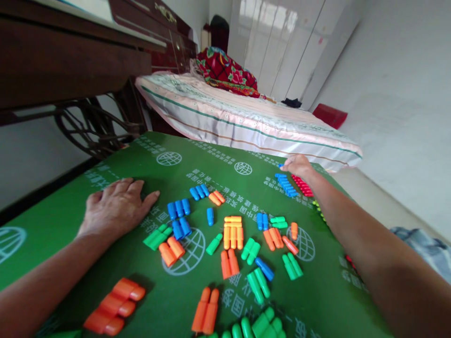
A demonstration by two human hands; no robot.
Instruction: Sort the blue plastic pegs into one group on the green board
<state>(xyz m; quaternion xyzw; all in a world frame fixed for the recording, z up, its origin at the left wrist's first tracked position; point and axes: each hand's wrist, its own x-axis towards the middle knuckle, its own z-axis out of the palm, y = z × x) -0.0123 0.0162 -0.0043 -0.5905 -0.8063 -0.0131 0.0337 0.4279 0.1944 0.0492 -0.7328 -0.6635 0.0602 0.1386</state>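
Note:
My left hand (118, 204) lies flat on the green board (197, 169), fingers stretched and holding nothing. Just right of it are several joined blue bullet-shaped plastic pieces (178, 208) and a green pair (157, 236). At the board's far right, my right hand (298, 164) pinches a small blue plastic piece (281, 165), of which only the tip shows past the fingers. Directly below that hand is a neat row of blue pieces (286, 185), beside a row of red pieces (302, 185) partly covered by my wrist.
Orange pieces (233, 233), green pieces (258, 285) and more blue ones lie scattered across the middle and front. Yellow-green pieces (319, 210) show beside my right forearm. A bed (239, 119) stands beyond the board, and a dark wooden sewing-machine table (70, 61) at left.

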